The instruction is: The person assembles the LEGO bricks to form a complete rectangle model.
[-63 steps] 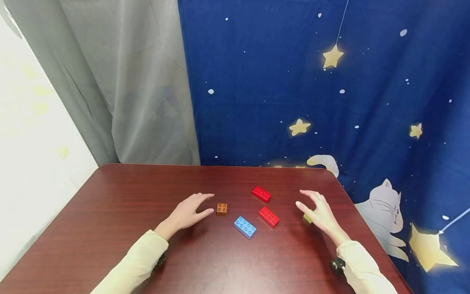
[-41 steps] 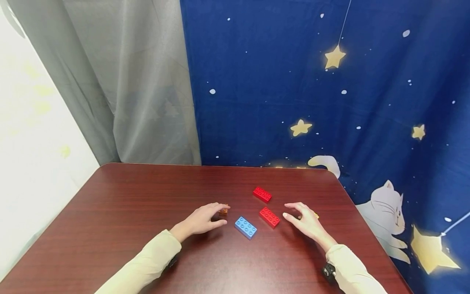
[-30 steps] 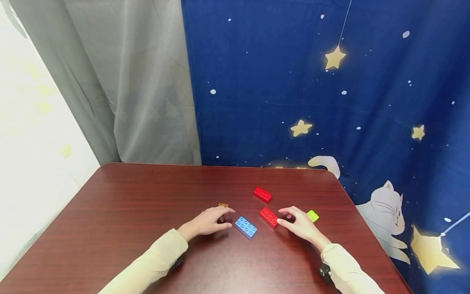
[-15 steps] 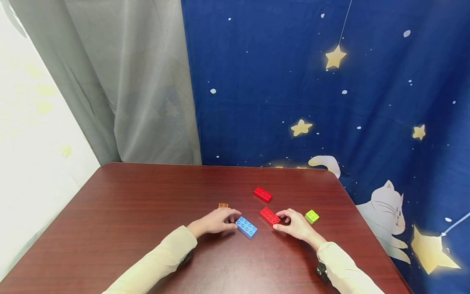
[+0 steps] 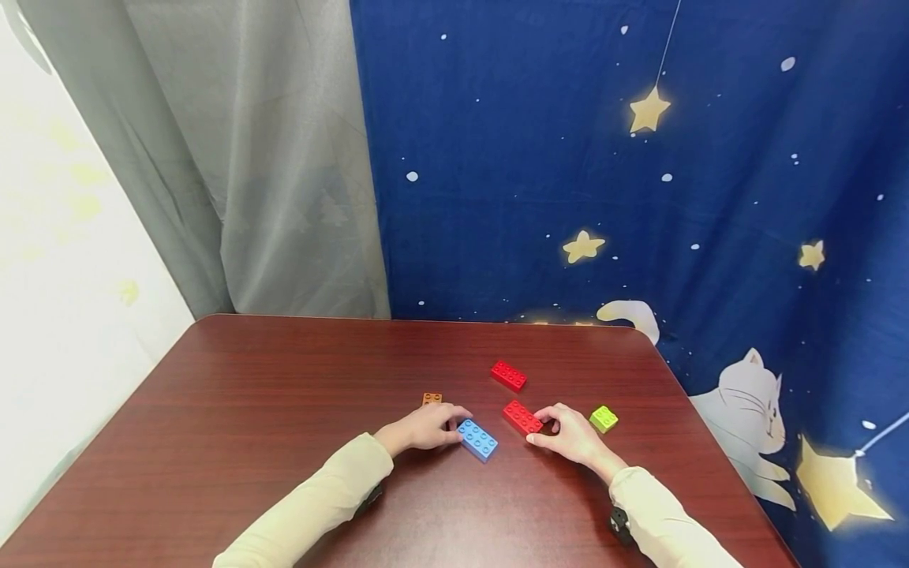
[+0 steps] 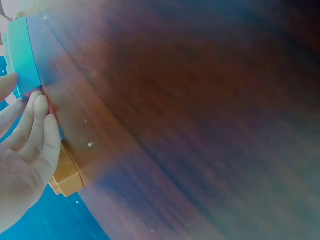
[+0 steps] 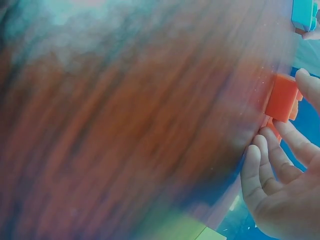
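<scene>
In the head view my left hand (image 5: 424, 427) pinches the near-left end of a blue toy building brick (image 5: 478, 440) between thumb and index finger. The left wrist view shows this brick (image 6: 25, 57) from the side, its studs facing away to the left. My right hand (image 5: 574, 436) has thumb and index finger around the lower right end of a red building brick (image 5: 519, 414), with the other fingers curved beside it. From the right wrist, that red brick (image 7: 282, 98) appears between thumb and index finger. Both bricks lie close over the dark wooden table (image 5: 298, 371).
Just beyond my left hand sits a small brown brick (image 5: 432, 397), partly hidden by it. A second red brick (image 5: 508, 375) lies farther back, and a small lime green brick (image 5: 604, 419) right of my right hand. Curtains (image 5: 497, 197) hang behind the table's far edge.
My left hand has come right, past the brown brick, to the blue brick. My right hand has moved left off the green brick to the nearer red brick. Fingers have closed on both.
</scene>
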The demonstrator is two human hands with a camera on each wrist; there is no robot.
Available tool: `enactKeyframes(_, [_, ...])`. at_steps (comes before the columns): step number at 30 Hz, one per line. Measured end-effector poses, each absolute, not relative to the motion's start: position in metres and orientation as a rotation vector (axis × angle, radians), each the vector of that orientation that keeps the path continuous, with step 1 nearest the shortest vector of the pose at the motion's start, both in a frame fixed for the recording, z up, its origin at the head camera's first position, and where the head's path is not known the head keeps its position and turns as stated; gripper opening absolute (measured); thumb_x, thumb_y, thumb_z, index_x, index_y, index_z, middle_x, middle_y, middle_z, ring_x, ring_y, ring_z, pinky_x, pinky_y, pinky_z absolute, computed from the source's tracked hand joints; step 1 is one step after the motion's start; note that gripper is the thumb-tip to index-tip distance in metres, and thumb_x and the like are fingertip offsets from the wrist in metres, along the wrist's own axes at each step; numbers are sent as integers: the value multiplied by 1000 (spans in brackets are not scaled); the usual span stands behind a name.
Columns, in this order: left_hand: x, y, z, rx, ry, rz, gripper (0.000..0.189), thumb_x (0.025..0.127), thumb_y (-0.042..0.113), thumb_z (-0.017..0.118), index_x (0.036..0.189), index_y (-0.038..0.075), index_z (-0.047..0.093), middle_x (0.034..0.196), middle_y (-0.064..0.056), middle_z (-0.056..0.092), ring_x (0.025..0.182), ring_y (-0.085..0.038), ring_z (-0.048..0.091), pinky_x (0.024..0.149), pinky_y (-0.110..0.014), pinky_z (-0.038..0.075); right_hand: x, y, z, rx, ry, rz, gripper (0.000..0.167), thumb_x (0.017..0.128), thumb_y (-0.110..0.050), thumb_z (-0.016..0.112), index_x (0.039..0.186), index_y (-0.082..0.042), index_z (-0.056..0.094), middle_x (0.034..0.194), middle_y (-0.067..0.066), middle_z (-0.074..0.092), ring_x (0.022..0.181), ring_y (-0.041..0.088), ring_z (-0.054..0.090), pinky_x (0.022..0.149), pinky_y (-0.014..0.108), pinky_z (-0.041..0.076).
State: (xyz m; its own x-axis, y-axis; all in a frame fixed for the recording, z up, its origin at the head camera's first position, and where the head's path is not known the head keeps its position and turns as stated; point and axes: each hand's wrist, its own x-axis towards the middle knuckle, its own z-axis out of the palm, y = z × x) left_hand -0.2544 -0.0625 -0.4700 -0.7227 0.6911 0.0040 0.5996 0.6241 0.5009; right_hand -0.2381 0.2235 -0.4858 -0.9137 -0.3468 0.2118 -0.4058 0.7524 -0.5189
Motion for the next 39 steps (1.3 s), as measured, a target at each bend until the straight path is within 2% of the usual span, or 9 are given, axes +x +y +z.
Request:
enactKeyframes(13, [-255,-65,-473,1072,2687,797,29,78,17,67,104,6,59,70,7,52,60,-2,46,59,-19,39,-239,227,-486,620,-2806,974,34,65,-27,78,87,-9,58,79,-2,54,62,12,46,55,23,40])
enactKeyframes(19, [-254,-67,-474,1042,2711,843,25,74,19,71,93,8,59,71,2,55,59,-2,47,57,-19,39,-241,229,-486,651,-2796,1025,31,68,-22,76,93,-8,61,80,-1,54,61,11,47,54,22,41])
enactKeyframes(29, [-251,-70,-472,1015,2744,912,26,70,19,74,87,5,58,65,6,54,58,-3,48,57,-22,40,-243,233,-487,726,-2795,1163,35,73,-17,72,104,-3,62,83,5,55,62,13,50,51,23,43])
enactKeyframes(39, [-253,-75,-474,960,2811,923,27,69,18,74,84,4,57,64,7,54,55,-3,48,58,-23,41,-245,234,-483,797,-2830,1292,38,76,-14,68,110,1,59,89,10,58,66,15,53,54,24,44])
